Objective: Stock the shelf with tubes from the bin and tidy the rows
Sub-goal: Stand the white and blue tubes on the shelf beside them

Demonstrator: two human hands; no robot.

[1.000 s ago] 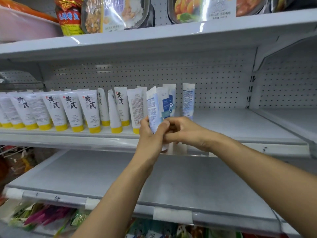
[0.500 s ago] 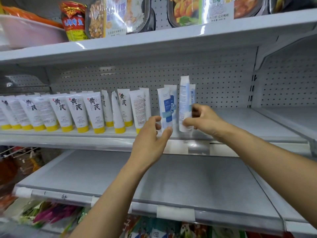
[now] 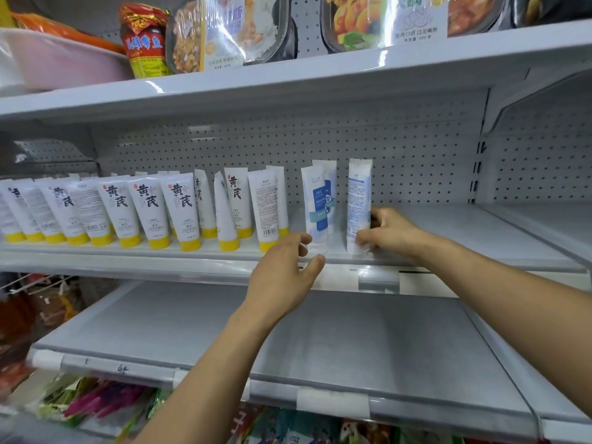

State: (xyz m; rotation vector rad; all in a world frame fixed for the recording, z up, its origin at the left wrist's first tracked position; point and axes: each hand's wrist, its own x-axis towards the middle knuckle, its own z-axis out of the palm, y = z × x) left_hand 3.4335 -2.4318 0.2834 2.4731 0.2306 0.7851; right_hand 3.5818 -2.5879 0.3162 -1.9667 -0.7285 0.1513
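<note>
Hovering nearest, the left hand (image 3: 285, 274) is loosely spread just beside the blue-label tube (image 3: 317, 206)'s cap. Farther right, the right hand (image 3: 395, 233) pinches the white tube (image 3: 358, 200) near its base. That tube stands upright, cap down, on the shelf (image 3: 448, 225).

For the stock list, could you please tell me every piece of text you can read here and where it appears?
"黄芪": yellow-capped tubes.
"空": rear blue tube.
Handwritten mark, lower shelf edge: unclear.
Fine print on white tube, top-shelf food packs: too small or blurred.
</note>
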